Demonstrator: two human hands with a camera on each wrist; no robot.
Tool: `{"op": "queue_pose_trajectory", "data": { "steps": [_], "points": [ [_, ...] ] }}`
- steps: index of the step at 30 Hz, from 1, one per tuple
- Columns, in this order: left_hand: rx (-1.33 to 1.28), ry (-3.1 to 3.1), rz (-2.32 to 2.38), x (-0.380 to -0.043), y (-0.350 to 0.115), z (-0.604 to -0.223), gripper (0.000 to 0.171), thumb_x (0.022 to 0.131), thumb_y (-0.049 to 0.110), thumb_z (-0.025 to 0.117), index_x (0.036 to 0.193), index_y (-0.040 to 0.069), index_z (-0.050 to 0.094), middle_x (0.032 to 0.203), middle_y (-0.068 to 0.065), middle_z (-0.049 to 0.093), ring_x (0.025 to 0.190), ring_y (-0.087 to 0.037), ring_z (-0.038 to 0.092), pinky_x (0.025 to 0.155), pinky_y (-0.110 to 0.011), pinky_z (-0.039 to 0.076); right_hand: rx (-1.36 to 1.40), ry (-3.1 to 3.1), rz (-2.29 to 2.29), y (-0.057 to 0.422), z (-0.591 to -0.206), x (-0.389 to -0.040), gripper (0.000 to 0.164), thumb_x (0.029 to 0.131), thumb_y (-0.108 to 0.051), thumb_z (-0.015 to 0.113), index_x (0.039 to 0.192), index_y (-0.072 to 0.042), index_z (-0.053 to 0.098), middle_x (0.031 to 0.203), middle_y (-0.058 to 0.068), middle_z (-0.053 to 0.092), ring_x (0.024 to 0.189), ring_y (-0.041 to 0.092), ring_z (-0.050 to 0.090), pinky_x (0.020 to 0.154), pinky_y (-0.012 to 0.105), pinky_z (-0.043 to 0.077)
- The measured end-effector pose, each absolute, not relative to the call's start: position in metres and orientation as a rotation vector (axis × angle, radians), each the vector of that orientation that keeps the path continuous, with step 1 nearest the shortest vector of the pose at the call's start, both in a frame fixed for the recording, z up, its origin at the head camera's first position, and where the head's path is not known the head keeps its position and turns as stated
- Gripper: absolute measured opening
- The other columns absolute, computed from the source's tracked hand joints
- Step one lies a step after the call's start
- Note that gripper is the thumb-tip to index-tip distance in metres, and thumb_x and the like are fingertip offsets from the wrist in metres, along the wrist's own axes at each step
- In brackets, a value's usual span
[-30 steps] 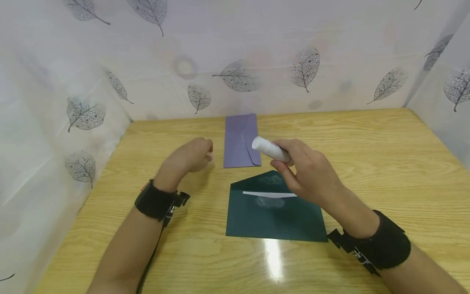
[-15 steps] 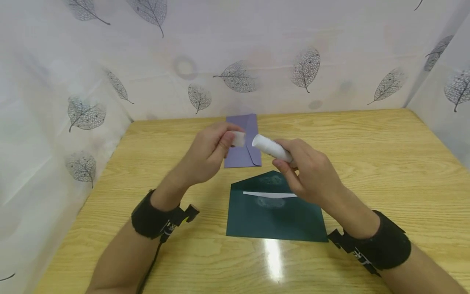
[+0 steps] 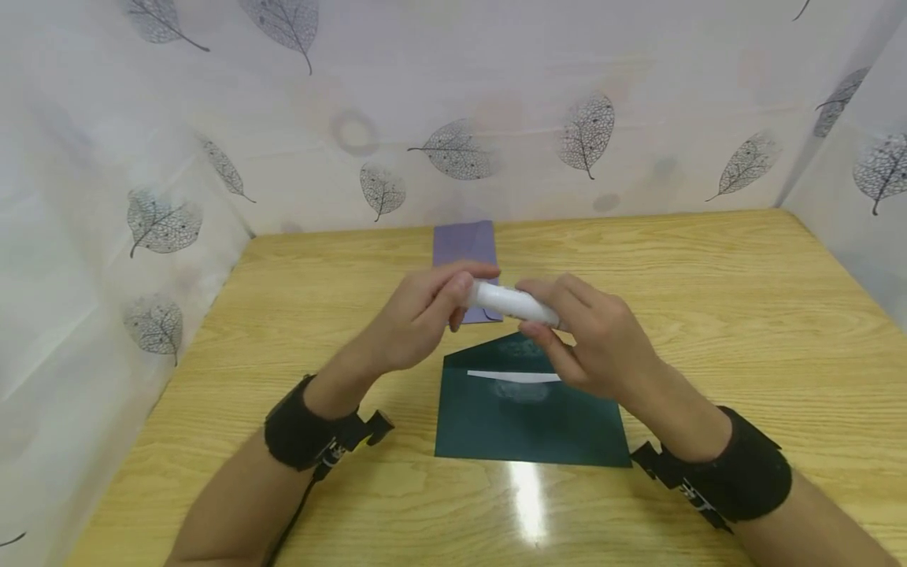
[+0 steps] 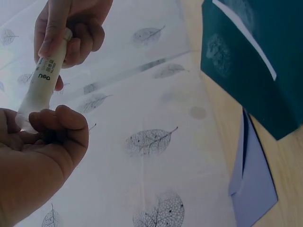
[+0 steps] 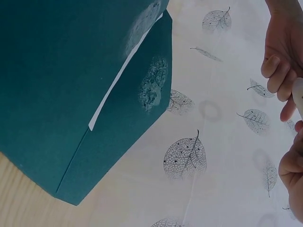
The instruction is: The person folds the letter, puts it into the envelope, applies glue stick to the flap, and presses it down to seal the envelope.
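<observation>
My right hand (image 3: 595,339) grips a white glue stick (image 3: 513,303) by its right end, in the middle of the head view. On its other end sits the translucent cap (image 4: 24,120), pinched by my left hand (image 3: 418,315). Fingers hide part of the cap. Beneath the hands lies a dark green envelope (image 3: 524,425) with its flap unfolded away from me. A white paper edge (image 3: 510,376) shows in its opening. Whitish glue smears (image 5: 154,85) mark the flap and the envelope body.
Behind the green envelope a purple envelope (image 3: 460,244) lies on the wooden table (image 3: 708,315), partly covered by the left hand. A white curtain (image 3: 524,63) with leaf prints stands along the table's back and sides. Each wrist wears a black strap (image 3: 301,429).
My left hand has come from the left of the purple envelope, turned over to show the cap, and brought it onto the glue stick's end. The right hand stays nearly still.
</observation>
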State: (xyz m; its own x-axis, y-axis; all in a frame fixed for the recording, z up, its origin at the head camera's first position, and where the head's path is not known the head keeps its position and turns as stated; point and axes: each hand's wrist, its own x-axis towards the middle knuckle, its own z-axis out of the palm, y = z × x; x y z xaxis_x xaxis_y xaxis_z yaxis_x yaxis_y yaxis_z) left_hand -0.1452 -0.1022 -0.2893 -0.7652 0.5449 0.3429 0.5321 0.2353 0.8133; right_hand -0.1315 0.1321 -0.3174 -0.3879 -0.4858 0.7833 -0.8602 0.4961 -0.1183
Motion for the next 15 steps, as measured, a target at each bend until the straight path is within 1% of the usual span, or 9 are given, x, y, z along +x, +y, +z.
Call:
{"op": "queue_pose_trajectory", "data": {
  "steps": [3,7,8,12,15],
  "points": [
    [0.942,2.320,1.712,-0.138,-0.094,-0.296,0.045,0.106,0.016,0.029,0.133,-0.006,0.058,0.069,-0.008,0.047,0.055,-0.017,0.042,0.049,-0.026,0.037,1.166,-1.970,0.696,0.130,-0.317,-0.130,0.047,0.106,-0.039,0.043,0.112,0.002,0.064,0.082,0.010,0.063,0.058,0.014,0.050,0.045,0.026,0.040],
    [0.858,2.180,1.909,-0.129,-0.079,-0.308,0.051,0.104,0.020,0.025,0.130,-0.009,0.057,0.061,-0.006,0.041,0.045,-0.012,0.035,0.041,-0.025,0.031,1.222,-1.883,0.666,0.126,-0.318,-0.127,0.046,0.106,-0.037,0.044,0.105,0.005,0.064,0.075,0.007,0.061,0.053,0.011,0.049,0.043,0.024,0.041],
    [0.860,2.173,1.946,-0.127,-0.076,-0.311,0.051,0.103,0.020,0.025,0.128,-0.009,0.058,0.060,-0.005,0.042,0.044,-0.011,0.035,0.040,-0.025,0.031,1.228,-1.870,0.654,0.125,-0.318,-0.126,0.046,0.106,-0.037,0.044,0.104,0.005,0.064,0.074,0.006,0.059,0.052,0.011,0.048,0.043,0.023,0.040],
    [0.879,2.202,2.064,-0.121,-0.069,-0.316,0.051,0.101,0.020,0.024,0.119,-0.010,0.062,0.057,-0.010,0.046,0.039,-0.010,0.035,0.038,-0.025,0.030,1.237,-1.843,0.640,0.121,-0.318,-0.121,0.045,0.106,-0.034,0.044,0.102,0.006,0.063,0.074,0.007,0.058,0.052,0.012,0.050,0.043,0.025,0.044],
    [0.896,2.282,2.100,-0.117,-0.065,-0.318,0.050,0.102,0.018,0.024,0.115,-0.011,0.063,0.057,-0.014,0.048,0.039,-0.008,0.037,0.037,-0.025,0.033,1.234,-1.855,0.656,0.118,-0.319,-0.118,0.044,0.106,-0.033,0.043,0.102,0.007,0.062,0.076,0.009,0.059,0.052,0.014,0.052,0.044,0.026,0.046]
  ]
}}
